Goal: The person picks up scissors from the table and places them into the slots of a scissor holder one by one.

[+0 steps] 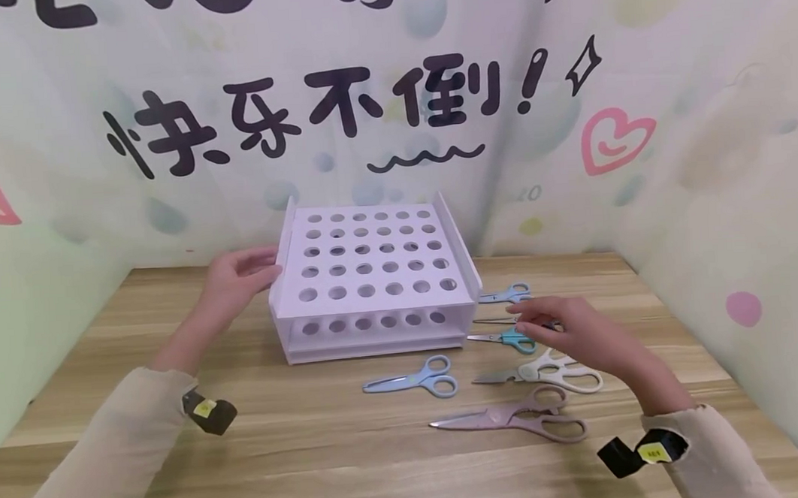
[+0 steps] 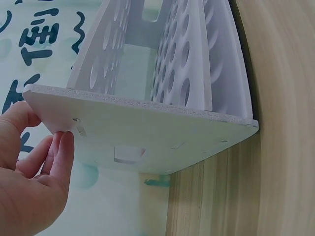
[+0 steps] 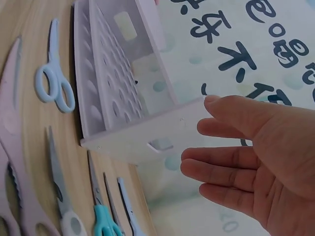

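Note:
A white rack (image 1: 375,301) with rows of round holes stands on the table. My left hand (image 1: 238,280) grips its left side panel. In the left wrist view the thumb is at the panel's edge and the fingertips (image 2: 64,137) touch its outer face. My right hand (image 1: 576,334) is held right of the rack with its fingers apart and nothing in them; it overlaps the handles of the teal scissors (image 1: 517,339). In the right wrist view its fingers (image 3: 221,157) point toward the rack's right panel (image 3: 138,145).
Light blue scissors (image 1: 415,377) lie in front of the rack. Pink scissors (image 1: 502,416) and white-handled scissors (image 1: 544,368) lie front right. Another blue pair (image 1: 513,293) and a partly hidden pair (image 1: 497,320) lie beside the rack. A printed cloth (image 1: 367,153) hangs behind the table.

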{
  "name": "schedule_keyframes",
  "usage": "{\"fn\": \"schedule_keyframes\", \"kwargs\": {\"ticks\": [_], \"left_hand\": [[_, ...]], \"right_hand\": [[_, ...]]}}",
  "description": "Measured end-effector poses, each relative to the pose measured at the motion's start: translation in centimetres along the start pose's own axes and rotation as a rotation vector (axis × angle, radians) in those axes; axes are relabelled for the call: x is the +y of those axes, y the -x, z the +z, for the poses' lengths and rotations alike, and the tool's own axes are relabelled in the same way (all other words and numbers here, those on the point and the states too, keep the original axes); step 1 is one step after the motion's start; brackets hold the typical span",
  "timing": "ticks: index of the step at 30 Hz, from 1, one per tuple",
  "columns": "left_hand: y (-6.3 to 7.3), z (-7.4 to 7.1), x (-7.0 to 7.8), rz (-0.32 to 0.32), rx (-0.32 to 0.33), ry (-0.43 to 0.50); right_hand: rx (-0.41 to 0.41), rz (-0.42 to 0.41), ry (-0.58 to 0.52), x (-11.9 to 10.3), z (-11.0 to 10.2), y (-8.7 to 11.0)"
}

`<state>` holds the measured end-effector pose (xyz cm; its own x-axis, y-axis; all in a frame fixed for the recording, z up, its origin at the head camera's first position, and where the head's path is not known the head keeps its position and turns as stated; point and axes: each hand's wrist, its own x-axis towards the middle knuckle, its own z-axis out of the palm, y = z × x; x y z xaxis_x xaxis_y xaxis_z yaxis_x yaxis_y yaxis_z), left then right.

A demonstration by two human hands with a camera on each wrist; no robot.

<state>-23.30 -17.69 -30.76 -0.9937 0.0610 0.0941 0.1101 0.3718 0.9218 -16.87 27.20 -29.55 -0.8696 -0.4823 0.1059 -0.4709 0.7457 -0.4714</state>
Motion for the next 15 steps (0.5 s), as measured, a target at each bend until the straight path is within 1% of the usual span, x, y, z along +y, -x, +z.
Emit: {"fn": "schedule_keyframes", "kwargs": {"ticks": [3,6,10,15], "left_hand": [[0.1,0.0,-0.1,-0.017,0.008,0.052],[0.0,0.1,-0.3,-0.031,0.017,0.078],[-0.1,0.2,-0.5,-0.034,0.019,0.090],[-0.1,0.2,-0.5,-0.034,0.024,0.091]], "right_hand": [[-0.013,-0.023,-0.004,-0.4,0.9,-0.1],[-0.007,-0.055,-0.001,-0.4,2.0,-0.4],[-0.006,-0.087,-0.009,-0.2,3.9,-0.8],[-0.064,-0.096,-0.034,-0.3,6.1,-1.3]]}}
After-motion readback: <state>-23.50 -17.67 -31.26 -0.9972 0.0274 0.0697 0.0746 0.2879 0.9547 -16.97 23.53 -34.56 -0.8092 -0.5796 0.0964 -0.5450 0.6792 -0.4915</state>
